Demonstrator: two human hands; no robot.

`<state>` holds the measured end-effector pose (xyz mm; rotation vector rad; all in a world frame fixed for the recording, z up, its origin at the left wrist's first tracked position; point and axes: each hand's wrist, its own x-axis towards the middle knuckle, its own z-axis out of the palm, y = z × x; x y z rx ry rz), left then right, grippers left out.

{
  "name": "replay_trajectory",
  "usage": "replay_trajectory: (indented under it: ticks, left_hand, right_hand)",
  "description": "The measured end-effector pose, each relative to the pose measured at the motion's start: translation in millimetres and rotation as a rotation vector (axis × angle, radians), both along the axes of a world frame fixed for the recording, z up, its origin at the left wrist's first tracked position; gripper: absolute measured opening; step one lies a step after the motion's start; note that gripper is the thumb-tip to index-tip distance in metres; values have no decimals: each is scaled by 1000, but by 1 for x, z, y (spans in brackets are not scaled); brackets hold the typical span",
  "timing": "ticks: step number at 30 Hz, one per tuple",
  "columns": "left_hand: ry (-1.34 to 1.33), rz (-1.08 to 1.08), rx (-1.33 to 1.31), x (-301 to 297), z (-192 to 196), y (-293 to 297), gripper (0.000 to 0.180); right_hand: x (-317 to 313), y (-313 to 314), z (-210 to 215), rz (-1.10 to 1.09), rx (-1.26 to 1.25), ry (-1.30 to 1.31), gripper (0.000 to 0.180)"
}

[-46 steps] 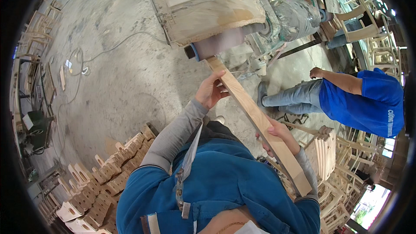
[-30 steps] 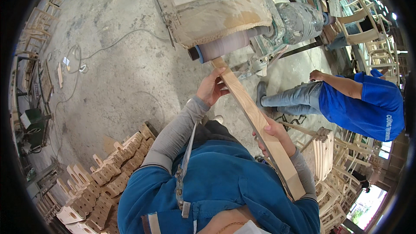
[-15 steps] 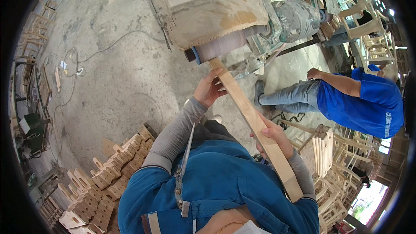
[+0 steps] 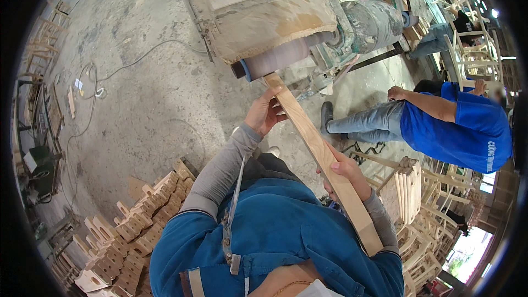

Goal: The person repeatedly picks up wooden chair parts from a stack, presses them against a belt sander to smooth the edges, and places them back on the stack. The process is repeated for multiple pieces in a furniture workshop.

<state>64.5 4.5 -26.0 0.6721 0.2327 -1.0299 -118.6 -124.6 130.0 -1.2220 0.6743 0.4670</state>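
Observation:
A long, pale wooden board (image 4: 316,142) runs slantwise before me, from the sanding machine's roller down to my right forearm. My left hand (image 4: 266,113) is closed around its far end, thumb on top and fingers curled beneath. Around the middle of the board, my right hand (image 4: 350,176) grips with the thumb over the upper face; its other fingers are partly hidden underneath. The board's far tip meets the underside of the sanding belt roller (image 4: 278,59), which has a blue ring at its left end. Whether they actually touch, I cannot tell.
The belt sander's dusty housing (image 4: 269,22) fills the top, with a motor (image 4: 374,26) beside it. A person in a blue shirt (image 4: 456,126) stands at right. Stacked wooden parts (image 4: 118,245) lie lower left, chair frames (image 4: 426,247) lower right. A cable (image 4: 140,55) crosses the floor.
My hands and the board hold almost the same position against the roller. The view has shifted slightly, and the person in blue now has an arm reaching toward a chair frame.

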Motion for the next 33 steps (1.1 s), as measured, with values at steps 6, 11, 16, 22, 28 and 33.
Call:
replay_trajectory:
  ticks: [6,11,16,22,28,33]
  left_hand:
    - [-2,-28,-13,-7,2,3,47]
    - [34,-26,1,-25,18,4,43]
    - [56,5,10,-25,23,0,33]
    - [27,-7,-6,-12,11,1,38]
    - [51,4,-15,1,-2,2,44]
    - [45,5,3,2,1,3,46]
  right_hand:
    - [-10,-5,4,53,-5,27,68]
    - [-22,-9,17,57,-38,8,70]
    - [-23,-10,20,1,40,71,72]
    - [-8,-7,16,-16,77,57,70]
    - [8,-2,8,9,32,20,67]
    - [10,1,7,15,-1,0,67]
